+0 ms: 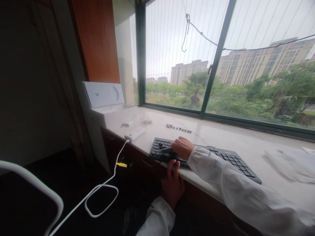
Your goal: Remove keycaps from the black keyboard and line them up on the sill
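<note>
A black keyboard [236, 160] lies on the white sill, with some keys off its left part. My right hand [182, 147] is closed above that part, around a slim black tool [167, 150] that points left over the keys. What kind of tool it is, I cannot make out. Below it, my left hand [173, 183] reaches up from under the sill's edge, its bent fingertips gripping the keyboard's front edge. Behind the keyboard, loose black keycaps [180, 128] lie in short rows. My right forearm hides the keyboard's middle.
An open white box [118, 114] stands at the sill's left end. Near it is a white power bank [135, 133] with a white cable [114, 173] hanging off the edge, a yellow tag [121, 165] on it. Clear plastic [290, 164] lies at right, below the window.
</note>
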Tool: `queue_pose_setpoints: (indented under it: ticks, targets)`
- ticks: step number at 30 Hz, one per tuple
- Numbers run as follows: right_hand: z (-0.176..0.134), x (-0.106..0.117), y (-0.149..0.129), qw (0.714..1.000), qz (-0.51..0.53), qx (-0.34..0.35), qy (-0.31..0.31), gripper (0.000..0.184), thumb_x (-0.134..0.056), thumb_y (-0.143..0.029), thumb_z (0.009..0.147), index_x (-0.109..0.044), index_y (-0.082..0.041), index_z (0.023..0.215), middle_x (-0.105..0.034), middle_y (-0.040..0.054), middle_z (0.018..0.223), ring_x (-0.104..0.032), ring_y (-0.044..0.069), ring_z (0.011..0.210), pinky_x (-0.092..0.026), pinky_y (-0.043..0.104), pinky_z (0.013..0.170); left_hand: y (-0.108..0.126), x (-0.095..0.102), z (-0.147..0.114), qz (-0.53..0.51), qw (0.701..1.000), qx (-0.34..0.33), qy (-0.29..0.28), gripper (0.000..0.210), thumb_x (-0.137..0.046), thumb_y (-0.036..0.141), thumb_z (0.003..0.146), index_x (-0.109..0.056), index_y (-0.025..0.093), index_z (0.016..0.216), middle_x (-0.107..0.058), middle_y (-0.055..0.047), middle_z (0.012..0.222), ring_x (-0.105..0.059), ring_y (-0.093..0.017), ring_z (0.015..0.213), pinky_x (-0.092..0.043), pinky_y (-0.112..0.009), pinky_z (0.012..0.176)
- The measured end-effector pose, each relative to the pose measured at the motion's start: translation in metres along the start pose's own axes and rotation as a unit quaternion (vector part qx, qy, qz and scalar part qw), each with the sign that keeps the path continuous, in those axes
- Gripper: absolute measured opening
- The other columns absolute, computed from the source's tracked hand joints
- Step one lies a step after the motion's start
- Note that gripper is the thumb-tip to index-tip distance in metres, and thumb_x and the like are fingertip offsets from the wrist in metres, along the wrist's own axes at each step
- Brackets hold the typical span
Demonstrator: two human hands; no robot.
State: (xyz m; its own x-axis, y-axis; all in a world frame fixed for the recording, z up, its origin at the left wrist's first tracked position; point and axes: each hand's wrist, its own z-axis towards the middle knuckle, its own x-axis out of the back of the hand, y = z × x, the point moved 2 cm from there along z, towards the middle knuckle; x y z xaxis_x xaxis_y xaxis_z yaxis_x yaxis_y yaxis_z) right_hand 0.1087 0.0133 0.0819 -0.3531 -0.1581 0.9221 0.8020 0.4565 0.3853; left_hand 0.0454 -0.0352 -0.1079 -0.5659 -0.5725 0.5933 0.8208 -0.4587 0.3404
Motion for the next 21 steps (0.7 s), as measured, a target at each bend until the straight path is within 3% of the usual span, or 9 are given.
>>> queue_pose_setpoints:
  ticks: [16, 21]
  targets:
    - [0.0029, -0.0058, 0.0017, 0.999, -0.025, 0.019, 0.012, 0.02, -0.054, -0.008, 0.079, -0.071, -0.009, 0.09, -0.072, 0.0161, 0.086, -0.069, 0.024, 0.086, -0.043, 0.031, 0.079, 0.0004, 0.0022, -0.0003, 0.005, 1.0, 0.0, -0.014, 0.063, -0.057, 0.015, 0.078, -0.044, 0.023, 0.138, -0.048, -0.009, 0.139, -0.058, -0.022, 0.115, -0.057, -0.026, 0.071]
    - [0.0023, -0.0053, 0.0043, 1.0, -0.008, 0.008, 0.012, 0.018, -0.054, -0.013, 0.083, -0.071, -0.01, 0.089, -0.072, 0.0173, 0.086, -0.069, 0.025, 0.087, -0.044, 0.031, 0.077, 0.001, 0.0024, -0.0006, -0.002, 1.0, 0.007, -0.02, 0.061, -0.055, 0.016, 0.079, -0.044, 0.023, 0.138, -0.048, -0.008, 0.14, -0.058, -0.022, 0.115, -0.057, -0.026, 0.07]
